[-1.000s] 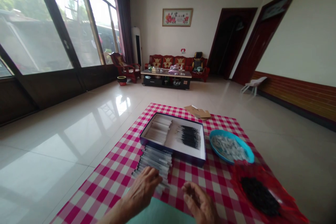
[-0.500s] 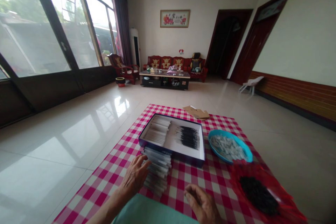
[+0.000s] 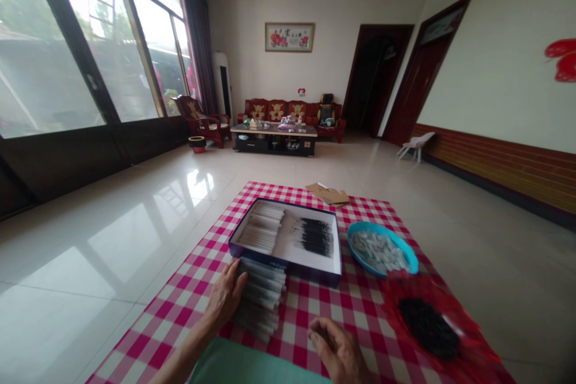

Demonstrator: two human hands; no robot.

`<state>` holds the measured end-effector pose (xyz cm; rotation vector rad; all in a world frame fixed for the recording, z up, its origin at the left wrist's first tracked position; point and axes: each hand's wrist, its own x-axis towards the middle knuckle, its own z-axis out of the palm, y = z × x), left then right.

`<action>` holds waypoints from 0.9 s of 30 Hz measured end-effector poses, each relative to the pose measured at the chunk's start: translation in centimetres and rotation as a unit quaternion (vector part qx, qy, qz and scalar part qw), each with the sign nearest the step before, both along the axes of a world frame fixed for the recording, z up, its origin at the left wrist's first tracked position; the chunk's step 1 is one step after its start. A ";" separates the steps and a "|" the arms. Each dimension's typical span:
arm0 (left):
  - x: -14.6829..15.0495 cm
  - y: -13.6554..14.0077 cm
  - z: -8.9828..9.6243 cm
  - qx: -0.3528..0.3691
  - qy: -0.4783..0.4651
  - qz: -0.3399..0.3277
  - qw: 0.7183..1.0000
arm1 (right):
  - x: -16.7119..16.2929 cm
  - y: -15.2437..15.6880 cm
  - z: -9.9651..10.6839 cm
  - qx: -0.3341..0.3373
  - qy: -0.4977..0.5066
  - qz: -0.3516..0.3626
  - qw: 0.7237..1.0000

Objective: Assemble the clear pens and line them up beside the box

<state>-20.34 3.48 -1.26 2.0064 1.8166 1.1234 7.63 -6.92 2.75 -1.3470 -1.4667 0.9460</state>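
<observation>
My left hand (image 3: 225,295) rests against the left ends of a pile of clear slender tubes (image 3: 263,291), fingers extended and thumb apart. The tubes lie side by side on the checked cloth, in front of a shallow blue-edged box (image 3: 290,264). My right hand (image 3: 338,348) hovers over the cloth to the right of the pile, its fingers curled in toward the thumb; whether something small is pinched there is hidden. Inside the box are whitish tubes (image 3: 262,228) on the left and a row of thin black sticks (image 3: 316,237) on the right.
A blue basin (image 3: 411,258) of small translucent pieces stands right of the box. Nearer me, a red plastic bag (image 3: 472,342) holds small black pieces (image 3: 429,327). Flat cardboard (image 3: 328,194) lies at the table's far edge. Green fabric (image 3: 256,366) covers the near edge.
My left hand has come down onto the tubes' left ends, its fingers straightening. The right hand stays curled in nearly the same place. The whole view has turned slightly right.
</observation>
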 end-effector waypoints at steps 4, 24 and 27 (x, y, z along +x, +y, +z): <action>0.0 -0.1 -0.3 0.009 0.002 0.013 1.000 | 0.2 0.1 -0.7 -0.002 -0.009 0.023 1.000; 17.5 -0.9 3.7 0.239 -0.080 -0.206 0.946 | 0.6 1.7 -2.9 -0.009 -0.066 0.011 0.998; 17.3 -1.0 2.7 0.248 -0.065 -0.216 0.942 | 0.5 1.6 -3.9 0.013 -0.110 -0.023 0.994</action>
